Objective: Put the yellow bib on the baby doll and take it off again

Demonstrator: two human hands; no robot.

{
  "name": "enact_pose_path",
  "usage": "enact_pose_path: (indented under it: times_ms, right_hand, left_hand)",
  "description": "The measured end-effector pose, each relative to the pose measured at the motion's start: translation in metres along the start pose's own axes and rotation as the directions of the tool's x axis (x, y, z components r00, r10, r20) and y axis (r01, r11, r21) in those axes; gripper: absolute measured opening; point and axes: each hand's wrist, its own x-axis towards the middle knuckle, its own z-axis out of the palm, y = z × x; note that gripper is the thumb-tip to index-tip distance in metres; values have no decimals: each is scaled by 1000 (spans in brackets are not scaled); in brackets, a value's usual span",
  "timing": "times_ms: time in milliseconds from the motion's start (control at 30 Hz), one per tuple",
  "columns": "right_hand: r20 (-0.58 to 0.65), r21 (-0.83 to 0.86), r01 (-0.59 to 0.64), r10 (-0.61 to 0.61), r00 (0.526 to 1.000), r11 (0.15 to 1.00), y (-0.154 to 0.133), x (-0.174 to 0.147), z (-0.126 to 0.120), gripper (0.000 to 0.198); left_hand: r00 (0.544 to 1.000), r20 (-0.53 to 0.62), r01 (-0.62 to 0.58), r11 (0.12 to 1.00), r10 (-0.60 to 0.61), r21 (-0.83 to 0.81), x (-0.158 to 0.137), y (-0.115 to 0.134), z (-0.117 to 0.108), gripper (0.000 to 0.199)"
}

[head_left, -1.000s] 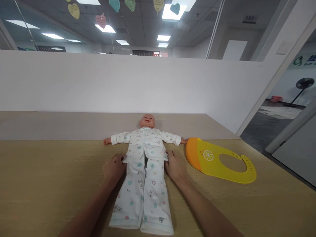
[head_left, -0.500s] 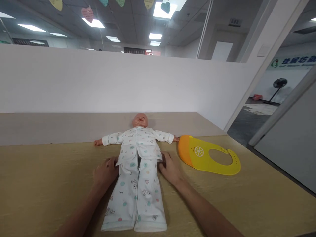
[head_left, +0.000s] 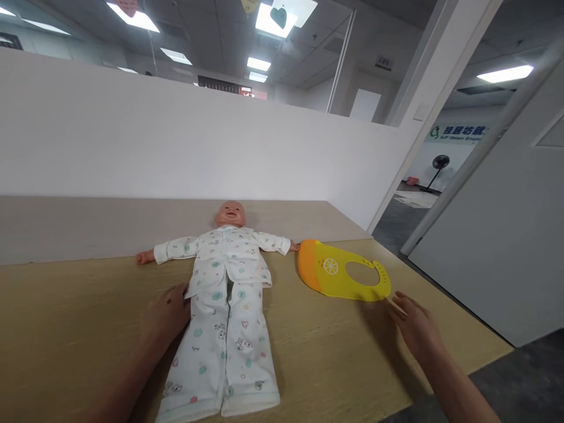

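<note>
A baby doll (head_left: 230, 214) lies on its back with its arms spread. It wears a white printed shirt (head_left: 227, 255) and matching white trousers (head_left: 242, 346). My left hand (head_left: 165, 314) rests against the doll's side by the shirt hem, its fingertips hidden there, so its grip cannot be made out. To the right lies a yellow bib (head_left: 346, 294) with an orange pocket and a citrus-slice print; its pocket end is by the doll's hand. My right hand (head_left: 416, 326), fingers apart and holding nothing, hovers beside the bib's neck end.
The wooden table (head_left: 326, 364) ends at a slanting right edge. Behind the doll runs a grey strip (head_left: 88, 226) below a white wall (head_left: 176, 141). A grey door (head_left: 484, 235) stands at the right, with a floor fan (head_left: 440, 163) beyond the doorway.
My right hand has left the doll's shirt side and moved right, to the bib. My left hand stays at the doll's side. The view has turned to the right.
</note>
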Motion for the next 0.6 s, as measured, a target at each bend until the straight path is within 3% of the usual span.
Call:
enact_pose_path:
  times_ms: [133,300,600]
  right_hand:
    - [5,123,-219,220,975,968,-14,11,-5,14]
    - [154,192,-380,354,922,905,-5,-4,23,23]
    - [136,276,-354,328,935,894,17,20,84,12]
  left_hand:
    - [999,-16,-30,999,30,-26,0,0,0,41]
    - [1000,9,-17,999,17,-37,-1,0,0,40]
    - [1000,3,-14,1000,14,-14,-9,4,-8,39]
